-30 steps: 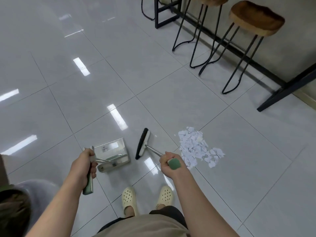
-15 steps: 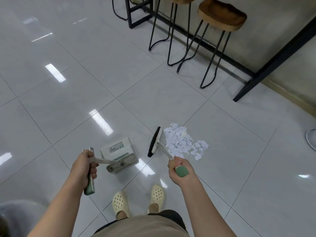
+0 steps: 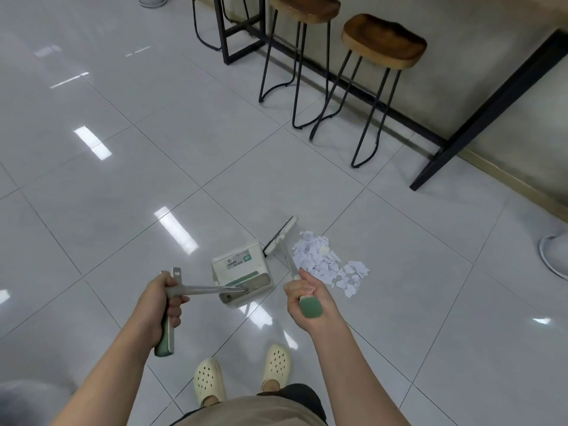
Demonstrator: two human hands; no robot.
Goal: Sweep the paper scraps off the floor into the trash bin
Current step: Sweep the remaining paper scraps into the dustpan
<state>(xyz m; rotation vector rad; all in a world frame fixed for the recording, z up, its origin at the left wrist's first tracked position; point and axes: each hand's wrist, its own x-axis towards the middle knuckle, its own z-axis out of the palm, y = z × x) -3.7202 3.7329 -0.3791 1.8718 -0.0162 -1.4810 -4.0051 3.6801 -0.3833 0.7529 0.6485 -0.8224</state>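
Looking down from the head camera, I see my two cream clogs (image 3: 242, 382) planted on the grey floor tiles (image 3: 399, 318) at the bottom edge. Above them, my left hand (image 3: 161, 305) is wrapped around the green grip of the dustpan handle (image 3: 167, 321), whose metal rod runs right to the dustpan (image 3: 241, 272), which sits on the floor with its mouth turned away from me. My right hand (image 3: 307, 298) is curled tight around the green-capped broom handle (image 3: 309, 305); the shaft slants up and left to the broom head (image 3: 281, 235), which stands just past the dustpan's far right corner. The paper scraps (image 3: 325, 261) lie in a loose white heap on the floor right beside the broom head, on its right, just apart from the dustpan. Farther off, two wooden stools (image 3: 384, 41) on black wire legs stand along the wall, next to a black table frame (image 3: 479, 112). I cannot see any trash bin
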